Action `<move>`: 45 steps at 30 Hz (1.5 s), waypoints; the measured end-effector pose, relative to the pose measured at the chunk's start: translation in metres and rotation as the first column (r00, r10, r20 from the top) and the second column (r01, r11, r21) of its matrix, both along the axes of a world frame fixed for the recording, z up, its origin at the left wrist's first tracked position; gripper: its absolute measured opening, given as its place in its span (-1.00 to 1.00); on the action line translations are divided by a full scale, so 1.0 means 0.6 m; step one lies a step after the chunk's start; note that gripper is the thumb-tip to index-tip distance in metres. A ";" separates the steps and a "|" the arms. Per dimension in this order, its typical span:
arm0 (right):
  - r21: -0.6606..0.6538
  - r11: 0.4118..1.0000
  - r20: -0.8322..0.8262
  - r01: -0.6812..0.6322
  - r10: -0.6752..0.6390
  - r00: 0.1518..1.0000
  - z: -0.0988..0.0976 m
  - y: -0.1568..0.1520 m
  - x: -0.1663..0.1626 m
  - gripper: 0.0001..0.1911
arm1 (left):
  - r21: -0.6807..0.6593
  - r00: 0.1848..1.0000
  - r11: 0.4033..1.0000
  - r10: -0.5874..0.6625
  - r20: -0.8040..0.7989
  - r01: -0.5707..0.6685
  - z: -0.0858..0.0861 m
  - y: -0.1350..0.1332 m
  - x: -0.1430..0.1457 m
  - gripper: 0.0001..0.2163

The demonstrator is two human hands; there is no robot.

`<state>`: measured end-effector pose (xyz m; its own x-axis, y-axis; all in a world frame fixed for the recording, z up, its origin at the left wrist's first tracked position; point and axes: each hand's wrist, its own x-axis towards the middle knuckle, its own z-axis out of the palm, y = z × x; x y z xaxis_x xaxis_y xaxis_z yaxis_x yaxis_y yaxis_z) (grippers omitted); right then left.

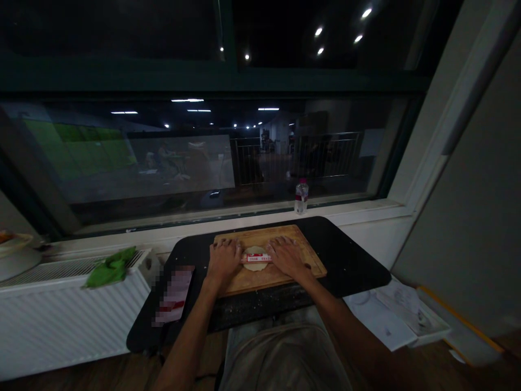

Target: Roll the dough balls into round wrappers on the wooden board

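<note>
A flat, roughly round piece of dough (255, 266) lies on a wooden cutting board (248, 285). Across it sits a short rolling pin (257, 258) with red and white printing on its middle. My left hand (227, 256) covers the pin's left end, fingers closed over it. Over the right end rests my right hand (287, 254), its fingers also bent onto the pin. Both ends are hidden beneath the hands. A small dark spot or object shows on the board beside my right wrist.
The board rests on a black table (350, 266) dusted with white specks. A pink packet (179, 293) lies at its left. Behind, a water bottle (301, 196) stands on the windowsill. A green cloth (112, 267) hangs on the radiator (73, 320); papers (382, 315) lie at lower right.
</note>
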<state>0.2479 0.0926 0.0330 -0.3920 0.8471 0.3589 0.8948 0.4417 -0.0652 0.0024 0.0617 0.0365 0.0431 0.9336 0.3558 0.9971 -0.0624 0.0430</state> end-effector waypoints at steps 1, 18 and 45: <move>-0.005 1.000 0.004 0.003 -0.003 1.000 0.003 -0.004 0.000 -0.51 | 0.011 1.000 1.000 -0.001 -0.003 0.001 0.000 0.001 0.000 -0.54; -0.018 0.994 -0.057 0.105 -0.106 0.993 -0.014 -0.071 -0.022 -0.41 | -0.077 0.973 0.981 -0.187 -0.136 0.178 -0.026 0.063 -0.034 -0.53; 0.030 0.999 -0.074 0.039 -0.036 0.997 -0.037 -0.190 -0.051 -0.37 | -0.041 0.983 0.983 -0.174 0.050 0.176 -0.058 0.037 -0.052 -0.48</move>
